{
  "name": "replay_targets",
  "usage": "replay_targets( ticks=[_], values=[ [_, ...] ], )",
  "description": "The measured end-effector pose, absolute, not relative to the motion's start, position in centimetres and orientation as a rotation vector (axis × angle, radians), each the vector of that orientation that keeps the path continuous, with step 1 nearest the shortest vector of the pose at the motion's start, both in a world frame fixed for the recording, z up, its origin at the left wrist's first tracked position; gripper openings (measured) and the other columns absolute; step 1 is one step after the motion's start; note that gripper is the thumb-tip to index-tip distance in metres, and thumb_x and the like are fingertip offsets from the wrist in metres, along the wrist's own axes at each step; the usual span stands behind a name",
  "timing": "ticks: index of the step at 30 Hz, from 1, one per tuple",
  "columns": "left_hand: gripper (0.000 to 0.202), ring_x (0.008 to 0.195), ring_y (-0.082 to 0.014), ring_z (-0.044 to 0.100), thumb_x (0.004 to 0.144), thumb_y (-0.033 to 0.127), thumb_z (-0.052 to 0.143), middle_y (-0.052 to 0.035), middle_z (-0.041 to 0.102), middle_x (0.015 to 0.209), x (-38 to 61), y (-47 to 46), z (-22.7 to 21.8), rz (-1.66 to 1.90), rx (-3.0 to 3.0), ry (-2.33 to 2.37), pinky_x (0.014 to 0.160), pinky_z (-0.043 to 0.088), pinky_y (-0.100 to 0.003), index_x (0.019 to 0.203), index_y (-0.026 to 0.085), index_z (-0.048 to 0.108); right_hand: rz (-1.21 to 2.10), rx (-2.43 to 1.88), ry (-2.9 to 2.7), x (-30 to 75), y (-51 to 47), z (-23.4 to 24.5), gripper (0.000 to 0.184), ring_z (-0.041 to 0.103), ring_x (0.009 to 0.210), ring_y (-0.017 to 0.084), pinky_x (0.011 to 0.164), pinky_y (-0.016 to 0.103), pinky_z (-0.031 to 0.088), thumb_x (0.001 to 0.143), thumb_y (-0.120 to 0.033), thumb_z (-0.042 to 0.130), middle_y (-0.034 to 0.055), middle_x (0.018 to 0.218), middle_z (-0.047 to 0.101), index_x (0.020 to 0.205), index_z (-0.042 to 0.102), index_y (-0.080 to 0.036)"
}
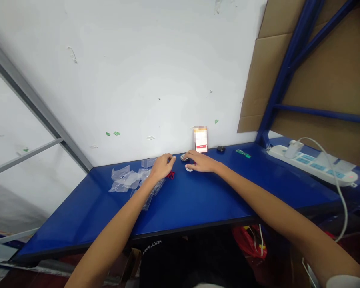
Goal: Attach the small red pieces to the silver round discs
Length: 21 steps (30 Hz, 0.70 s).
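My left hand (163,167) and my right hand (201,162) meet near the middle of the blue table top (192,200), fingertips pointing toward each other. Just past my left fingertips lies a small round silver-rimmed disc (184,157). A white round disc (189,169) sits partly under my right fingers, and a bit of red shows beneath that palm. A loop of red cord (171,175) lies just in front of my left hand. Whether either hand grips anything, I cannot tell.
Clear plastic bags (126,179) lie in a loose heap left of my hands. A phone (201,140) leans on the white wall, with a black round object (221,148) and a green strip (243,153) nearby. A white power strip (312,165) and its cable sit at the right.
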<state>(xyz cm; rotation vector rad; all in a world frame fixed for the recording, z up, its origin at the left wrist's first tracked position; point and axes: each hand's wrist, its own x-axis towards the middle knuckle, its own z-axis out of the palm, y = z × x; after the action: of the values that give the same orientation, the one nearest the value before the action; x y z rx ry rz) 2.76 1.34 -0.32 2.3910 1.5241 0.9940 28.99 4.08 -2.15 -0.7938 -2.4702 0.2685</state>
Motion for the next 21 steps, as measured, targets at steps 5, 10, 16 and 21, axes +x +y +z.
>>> replay_targets(
  ticks=[5,10,16,21],
  values=[
    [0.036,0.065,-0.0225,0.060,0.100,0.044,0.053,-0.0053,0.070,0.073,1.5,2.0,-0.1,0.917,2.477,1.515,0.068,0.041,-0.032,0.080,0.022,0.073,0.317,-0.771,-2.605,29.4,4.3,-1.9,0.009,0.060,0.114,0.028,0.103,0.044,0.051,0.086,-0.021,0.078,0.0087,0.114,0.063,0.094,0.076,-0.024],
    [0.018,0.072,-0.0220,0.065,0.087,0.031,0.064,-0.0048,0.076,0.081,-0.1,2.3,0.7,0.612,2.555,1.203,0.070,0.046,-0.031,0.083,0.024,0.080,0.361,-0.837,-2.512,30.1,4.1,-1.5,0.017,0.058,0.113,0.027,0.101,0.042,0.051,0.089,-0.034,0.080,0.0082,0.112,0.061,0.102,0.075,-0.024],
    [0.031,0.102,-0.0234,0.068,0.084,0.016,0.069,-0.0050,0.076,0.115,-0.6,1.7,1.9,0.176,2.712,0.952,0.090,0.050,-0.032,0.111,0.026,0.082,0.000,-0.919,-2.328,28.4,4.8,-2.4,0.023,0.060,0.114,0.027,0.101,0.041,0.049,0.103,-0.028,0.060,0.0119,0.119,0.066,0.122,0.071,-0.020],
    [0.031,0.109,-0.0255,0.065,0.083,0.016,0.077,-0.0046,0.075,0.115,-0.3,1.9,1.6,0.101,2.810,0.916,0.095,0.047,-0.033,0.110,0.029,0.083,-0.176,-1.013,-2.448,27.3,5.9,-3.8,0.027,0.063,0.114,0.029,0.101,0.041,0.049,0.105,-0.030,0.059,0.0136,0.120,0.071,0.123,0.076,-0.020]
  ],
)
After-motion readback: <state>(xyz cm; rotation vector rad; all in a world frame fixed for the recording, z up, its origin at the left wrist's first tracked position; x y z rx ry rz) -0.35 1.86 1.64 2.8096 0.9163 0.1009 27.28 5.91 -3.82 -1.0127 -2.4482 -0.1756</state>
